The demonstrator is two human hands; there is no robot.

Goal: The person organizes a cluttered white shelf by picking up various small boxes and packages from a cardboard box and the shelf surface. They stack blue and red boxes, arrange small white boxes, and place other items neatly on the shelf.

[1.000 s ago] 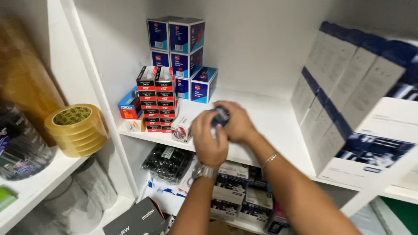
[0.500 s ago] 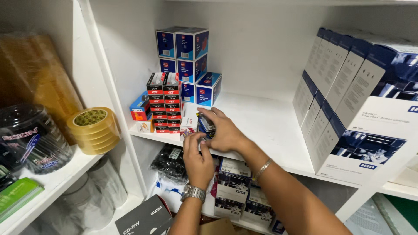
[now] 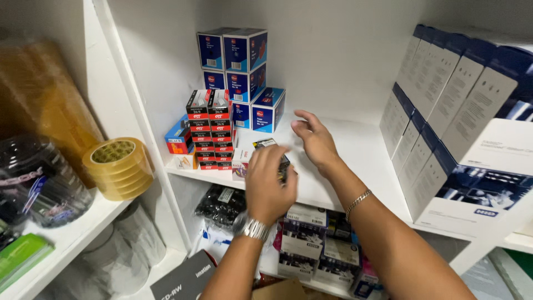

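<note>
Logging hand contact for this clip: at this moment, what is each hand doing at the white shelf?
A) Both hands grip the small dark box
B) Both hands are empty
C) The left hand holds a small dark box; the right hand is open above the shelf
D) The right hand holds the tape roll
C: the left hand closes around the small dark box, while the right hand hovers open-fingered over the white shelf.

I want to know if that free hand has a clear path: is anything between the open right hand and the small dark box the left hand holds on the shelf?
Nothing visible: only bare white shelf lies between the right hand and the small dark box in the left hand.
</note>
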